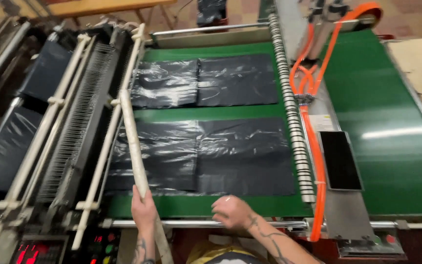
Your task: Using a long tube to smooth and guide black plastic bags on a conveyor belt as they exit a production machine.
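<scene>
Left hand (144,211), 7 o'clock: fingers clenched on white rod (134,142). Right hand (231,212), 6 o'clock: fingers released, curled, just below near black bag stack (206,156) on green conveyor belt (391,122). Risk: rod tip could snag the film, scattering the stack.
</scene>
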